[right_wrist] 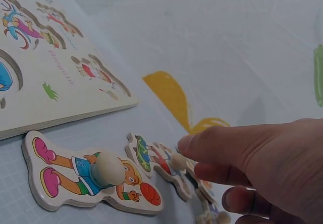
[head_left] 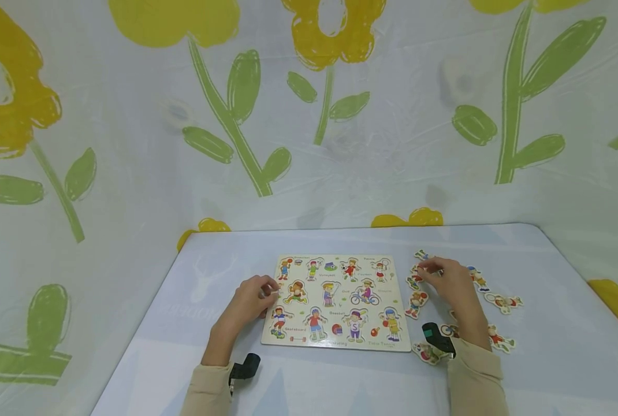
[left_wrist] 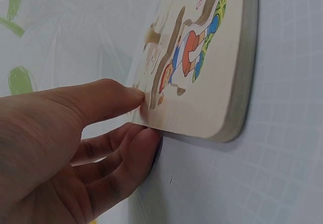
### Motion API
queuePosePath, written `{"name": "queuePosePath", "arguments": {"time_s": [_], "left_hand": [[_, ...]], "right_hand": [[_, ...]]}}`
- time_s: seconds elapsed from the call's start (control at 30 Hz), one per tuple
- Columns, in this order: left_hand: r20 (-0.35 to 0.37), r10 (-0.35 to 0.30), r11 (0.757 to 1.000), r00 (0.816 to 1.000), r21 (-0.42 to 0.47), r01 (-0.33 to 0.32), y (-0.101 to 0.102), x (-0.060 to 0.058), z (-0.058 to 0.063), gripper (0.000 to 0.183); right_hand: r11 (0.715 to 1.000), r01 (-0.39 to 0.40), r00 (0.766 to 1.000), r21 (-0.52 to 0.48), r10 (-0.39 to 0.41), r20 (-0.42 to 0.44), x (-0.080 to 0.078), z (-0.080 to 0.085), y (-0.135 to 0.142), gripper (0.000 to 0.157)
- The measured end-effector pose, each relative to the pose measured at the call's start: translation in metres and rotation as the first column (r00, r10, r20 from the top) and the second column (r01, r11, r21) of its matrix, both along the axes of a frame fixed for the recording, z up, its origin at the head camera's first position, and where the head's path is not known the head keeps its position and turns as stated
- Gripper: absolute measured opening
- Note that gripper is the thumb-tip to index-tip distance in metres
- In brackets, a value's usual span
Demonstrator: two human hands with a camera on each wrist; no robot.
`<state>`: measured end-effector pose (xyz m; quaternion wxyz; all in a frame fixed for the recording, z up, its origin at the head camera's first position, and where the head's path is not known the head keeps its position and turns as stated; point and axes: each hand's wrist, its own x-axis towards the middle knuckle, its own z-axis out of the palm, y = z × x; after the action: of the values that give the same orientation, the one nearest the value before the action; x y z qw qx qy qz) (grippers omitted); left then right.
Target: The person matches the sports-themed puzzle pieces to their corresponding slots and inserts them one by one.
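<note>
Down at six o'clock in head view: puzzle board (head_left: 346, 273), left hand (head_left: 250, 300) pinching its nine o'clock edge. Right hand (head_left: 448, 282) half-curled by a skateboarder piece (right_wrist: 160, 162) around the board's three, can't tell if gripping.

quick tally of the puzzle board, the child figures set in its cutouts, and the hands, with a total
puzzle board: 1
child figures in its cutouts: 11
hands (left hand, right hand): 2
total: 14
</note>
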<state>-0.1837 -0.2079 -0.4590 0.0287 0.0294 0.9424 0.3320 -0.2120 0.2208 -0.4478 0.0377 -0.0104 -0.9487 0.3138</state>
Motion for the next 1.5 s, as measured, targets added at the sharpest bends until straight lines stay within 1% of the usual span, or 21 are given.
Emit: {"name": "queuePosePath", "arguments": {"time_s": [0.27,0.6,1.0,1.27,1.5], "left_hand": [[0.008,0.005,1.000,1.000,0.000,-0.005,0.001,0.000,0.001,0.014],[-0.008,-0.004,1.000,1.000,-0.004,0.004,0.000,-0.001,-0.002,0.014],[-0.004,0.005,1.000,1.000,0.002,-0.005,0.000,-0.001,-0.001,0.014],[-0.009,0.003,1.000,1.000,-0.010,-0.003,0.000,-0.001,-0.002,0.014],[-0.018,-0.003,1.000,1.000,0.001,0.003,-0.001,-0.001,-0.003,0.014]], "right_hand": [[1.000,-0.020,1.000,-0.006,0.020,0.020,-0.001,-0.007,0.001,0.024],[1.000,0.015,1.000,-0.012,-0.015,0.014,-0.003,-0.011,-0.001,0.024],[0.995,0.096,0.993,-0.025,-0.094,0.072,-0.003,-0.013,-0.008,0.025],[0.996,0.087,0.994,-0.023,-0.086,0.061,-0.003,-0.013,-0.009,0.025],[0.995,0.095,0.994,-0.017,-0.094,0.059,-0.004,-0.014,-0.010,0.024]]}}
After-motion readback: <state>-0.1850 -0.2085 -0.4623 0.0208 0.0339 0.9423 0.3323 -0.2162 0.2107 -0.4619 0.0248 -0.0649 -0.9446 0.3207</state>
